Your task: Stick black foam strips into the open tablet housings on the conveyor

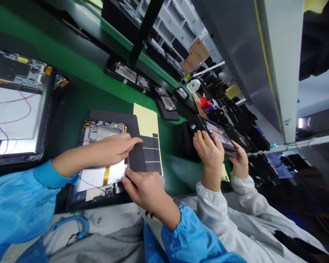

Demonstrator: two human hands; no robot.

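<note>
An opened tablet [91, 179] lies in front of me with its back off, showing a circuit board [104, 130], white battery area and an orange ribbon cable [106, 176]. My left hand [116, 148] reaches across it, index finger stretched out to the edge of a yellow sheet [146, 118] bearing black adhesive strips [151, 155]. Its other fingers are bent and partly hidden. My right hand [146, 188] rests at the tablet's right edge, thumb and index finger close together there; anything between them is too small to make out. A dark foam pad [135, 155] lies partly under the tablet.
Another opened tablet [16, 113] with a red wire is at left. On the right, a co-worker's hands [210, 148] hold a tablet [219, 133]. More opened devices [130, 75] line the back of the green bench [71, 98]. A grey shelf beam [276, 73] hangs above right.
</note>
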